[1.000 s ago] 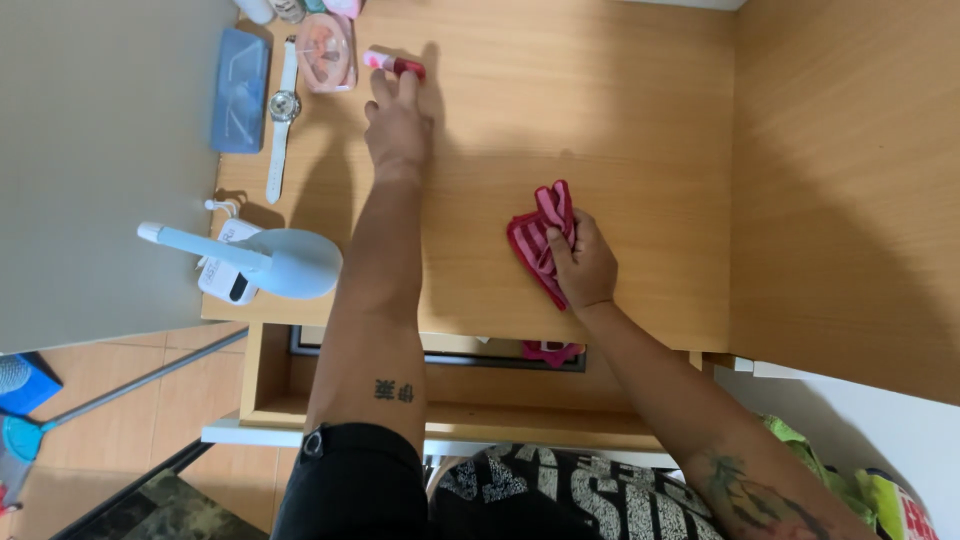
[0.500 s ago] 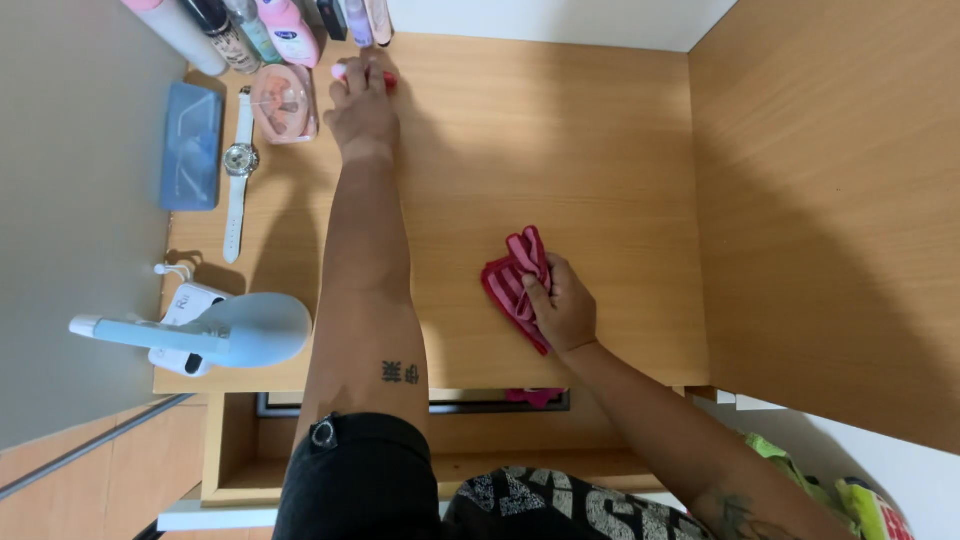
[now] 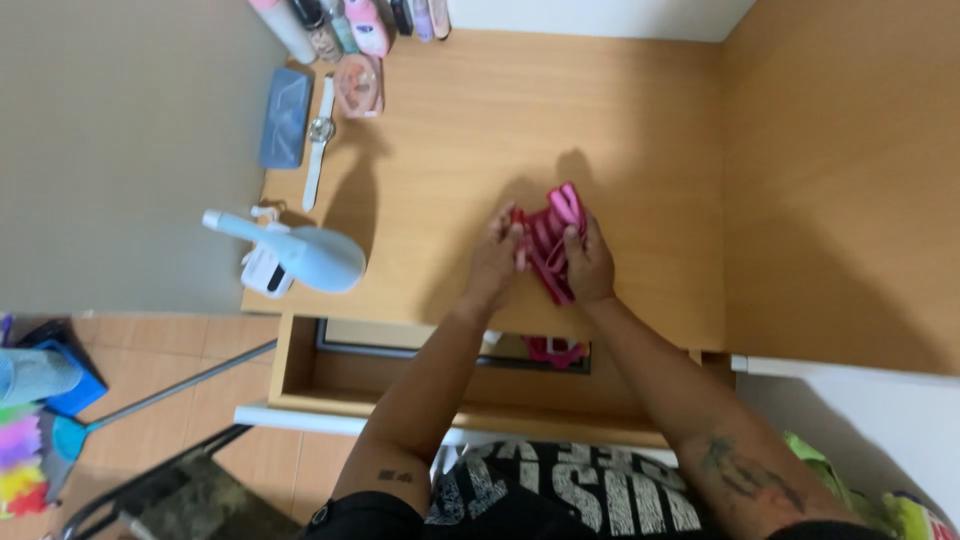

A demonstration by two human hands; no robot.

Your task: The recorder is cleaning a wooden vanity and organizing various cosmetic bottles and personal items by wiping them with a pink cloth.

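Observation:
A red and pink striped cloth (image 3: 550,240) lies bunched on the wooden desk top (image 3: 470,130), near its front edge. My right hand (image 3: 590,265) presses on the cloth's right side with fingers curled over it. My left hand (image 3: 497,262) has its fingertips on the cloth's left edge. Both hands meet over the cloth.
Bottles (image 3: 350,20) line the back left of the desk, with a pink compact (image 3: 358,85), a white wristwatch (image 3: 318,140) and a blue case (image 3: 285,118) beside them. A pale blue hair dryer (image 3: 300,255) lies at the left front. An open drawer (image 3: 430,380) sits below. A wooden side panel (image 3: 840,180) rises on the right.
My left hand has drawn back from the far left of the desk to the cloth. My right hand stayed on the cloth. The view has shifted toward me.

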